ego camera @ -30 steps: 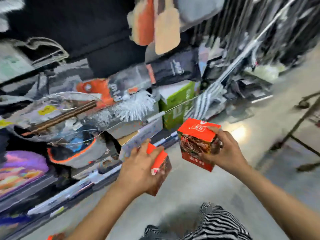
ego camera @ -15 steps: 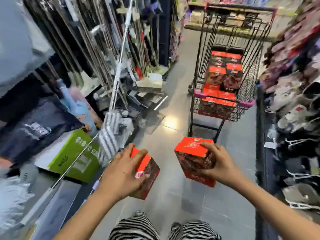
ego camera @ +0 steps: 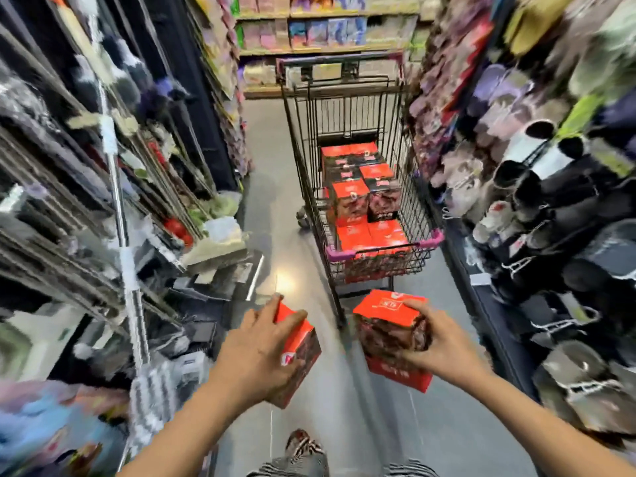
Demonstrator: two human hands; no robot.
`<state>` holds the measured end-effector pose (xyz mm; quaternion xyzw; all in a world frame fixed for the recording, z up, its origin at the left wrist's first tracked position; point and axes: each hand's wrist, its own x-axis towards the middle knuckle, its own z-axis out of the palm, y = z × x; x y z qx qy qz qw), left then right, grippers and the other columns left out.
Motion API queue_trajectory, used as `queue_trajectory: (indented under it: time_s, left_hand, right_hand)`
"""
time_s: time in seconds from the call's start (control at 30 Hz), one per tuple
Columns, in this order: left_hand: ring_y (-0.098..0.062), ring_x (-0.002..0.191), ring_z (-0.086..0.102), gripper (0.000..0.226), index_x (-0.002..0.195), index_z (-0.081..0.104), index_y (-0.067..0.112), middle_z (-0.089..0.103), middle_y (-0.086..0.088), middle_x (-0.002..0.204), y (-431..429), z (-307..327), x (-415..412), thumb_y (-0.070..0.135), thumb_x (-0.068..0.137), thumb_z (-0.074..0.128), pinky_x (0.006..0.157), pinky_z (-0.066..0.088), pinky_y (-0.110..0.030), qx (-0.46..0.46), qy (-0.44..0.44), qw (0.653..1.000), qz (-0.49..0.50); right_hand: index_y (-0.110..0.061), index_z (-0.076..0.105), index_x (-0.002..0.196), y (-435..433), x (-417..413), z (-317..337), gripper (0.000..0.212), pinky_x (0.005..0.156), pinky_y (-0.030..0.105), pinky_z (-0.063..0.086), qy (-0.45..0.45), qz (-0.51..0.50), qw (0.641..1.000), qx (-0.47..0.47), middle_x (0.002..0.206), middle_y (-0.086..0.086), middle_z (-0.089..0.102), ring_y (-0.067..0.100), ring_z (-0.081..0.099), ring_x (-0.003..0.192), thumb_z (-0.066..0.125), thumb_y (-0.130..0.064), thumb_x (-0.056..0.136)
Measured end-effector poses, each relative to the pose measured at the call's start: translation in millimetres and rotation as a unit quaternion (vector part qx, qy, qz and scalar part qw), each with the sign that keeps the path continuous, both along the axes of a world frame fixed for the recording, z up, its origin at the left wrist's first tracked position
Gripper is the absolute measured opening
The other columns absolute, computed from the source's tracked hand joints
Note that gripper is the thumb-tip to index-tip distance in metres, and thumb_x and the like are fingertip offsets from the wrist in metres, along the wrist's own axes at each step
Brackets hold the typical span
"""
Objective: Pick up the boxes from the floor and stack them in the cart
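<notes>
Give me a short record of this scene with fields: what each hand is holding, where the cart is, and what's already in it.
left hand: grips a red box from above, over the floor
right hand: grips a second red box
cart: ahead in the aisle, apart from both held boxes
cart contents: stacked red boxes, more than one layer
task state: two boxes in hand, not yet in the cart
surroundings: stocked shelves on both sides and behind the cart

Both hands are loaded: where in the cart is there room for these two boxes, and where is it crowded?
Free: the tops of the front row of red cardboard boxes, between the near rim of the black wire cart and the taller middle pair. Bare grey floor lies left of it. Crowded: the basket's lower layer.
</notes>
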<state>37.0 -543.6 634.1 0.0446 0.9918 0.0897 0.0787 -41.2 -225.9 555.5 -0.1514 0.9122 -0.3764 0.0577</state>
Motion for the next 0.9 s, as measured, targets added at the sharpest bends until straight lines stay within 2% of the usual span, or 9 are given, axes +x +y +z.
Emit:
queue_trajectory:
  time_s: [0.1, 0.2, 0.37, 0.47, 0.6, 0.7, 0.77, 0.9]
  left_hand:
    - [-0.025, 0.124, 0.037, 0.071, 0.140, 0.023, 0.051, 0.015, 0.004, 0.155, -19.1, 4.6, -45.9, 0.061, 0.078, 0.054, 0.087, 0.048, -0.037, -0.008, 0.008, 0.999, -0.045]
    - [-0.027, 0.119, 0.041, 0.070, 0.138, 0.027, 0.049, 0.022, 0.003, 0.151, -23.8, 10.5, -88.8, 0.058, 0.076, 0.058, 0.089, 0.049, -0.040, 0.000, 0.007, 0.996, -0.084]
    - [-0.027, 0.114, 0.047, 0.068, 0.138, 0.032, 0.047, 0.025, 0.003, 0.149, -7.5, 12.0, -162.2, 0.060, 0.076, 0.059, 0.093, 0.045, -0.036, 0.017, 0.006, 0.993, -0.121]
    - [-0.024, 0.112, 0.046, 0.071, 0.138, 0.030, 0.049, 0.024, 0.006, 0.149, 10.6, 9.8, -207.1, 0.064, 0.074, 0.056, 0.088, 0.047, -0.035, 0.006, 0.012, 0.992, -0.123]
    - [-0.029, 0.108, 0.051, 0.070, 0.136, 0.035, 0.050, 0.032, 0.003, 0.147, 32.8, 0.1, -273.1, 0.066, 0.070, 0.052, 0.087, 0.046, -0.035, 0.027, 0.005, 0.993, -0.117]
    - [-0.033, 0.098, 0.055, 0.068, 0.134, 0.038, 0.046, 0.037, -0.004, 0.145, 55.9, -10.1, -331.6, 0.063, 0.069, 0.049, 0.077, 0.049, -0.037, 0.006, 0.019, 0.989, -0.149]
    - [-0.038, 0.091, 0.057, 0.064, 0.132, 0.046, 0.036, 0.044, -0.015, 0.141, 70.1, -22.6, -366.8, 0.056, 0.071, 0.051, 0.070, 0.054, -0.041, -0.005, 0.030, 0.983, -0.181]
    - [-0.039, 0.101, 0.053, 0.063, 0.134, 0.048, 0.028, 0.039, -0.020, 0.146, 84.1, -68.3, -427.9, 0.047, 0.077, 0.066, 0.071, 0.056, -0.046, -0.034, 0.024, 0.971, -0.237]
  right_hand:
    - [-0.034, 0.049, 0.131, -16.2, -20.6, 1.6, 0.085, 0.097, 0.043, 0.045, -0.014, -0.046, 0.998, -0.045, 0.118, 0.010, 0.060, 0.027, 0.056, 0.112, 0.088, -0.039, 0.056]
    - [-0.033, 0.049, 0.130, -22.1, -36.9, 4.9, 0.084, 0.099, 0.047, 0.044, -0.008, -0.080, 0.993, -0.089, 0.125, 0.005, 0.059, 0.026, 0.055, 0.116, 0.086, -0.041, 0.055]
    - [-0.037, 0.049, 0.130, -11.8, -79.3, 2.7, 0.086, 0.100, 0.045, 0.044, 0.008, -0.138, 0.985, -0.102, 0.123, 0.002, 0.060, 0.021, 0.055, 0.116, 0.085, -0.045, 0.053]
    - [-0.044, 0.047, 0.131, 8.1, -117.4, -6.4, 0.088, 0.100, 0.040, 0.046, 0.005, -0.162, 0.980, -0.111, 0.127, -0.010, 0.058, 0.012, 0.054, 0.119, 0.087, -0.046, 0.052]
    - [-0.050, 0.045, 0.128, 35.1, -186.2, -20.9, 0.088, 0.095, 0.034, 0.049, -0.004, -0.179, 0.978, -0.108, 0.120, -0.019, 0.059, 0.002, 0.056, 0.112, 0.086, -0.050, 0.050]
    - [-0.047, 0.046, 0.129, 52.5, -240.7, -25.5, 0.087, 0.097, 0.035, 0.047, -0.012, -0.176, 0.978, -0.108, 0.119, -0.010, 0.059, 0.008, 0.056, 0.112, 0.086, -0.044, 0.051]
    - [-0.051, 0.043, 0.128, 62.1, -274.3, -26.0, 0.087, 0.094, 0.031, 0.045, -0.009, -0.178, 0.980, -0.091, 0.116, -0.002, 0.059, 0.014, 0.056, 0.109, 0.086, -0.042, 0.052]
    - [-0.049, 0.041, 0.128, 79.0, -331.5, -33.4, 0.090, 0.087, 0.028, 0.040, -0.011, -0.175, 0.983, -0.062, 0.112, 0.002, 0.057, 0.018, 0.053, 0.106, 0.089, -0.037, 0.053]
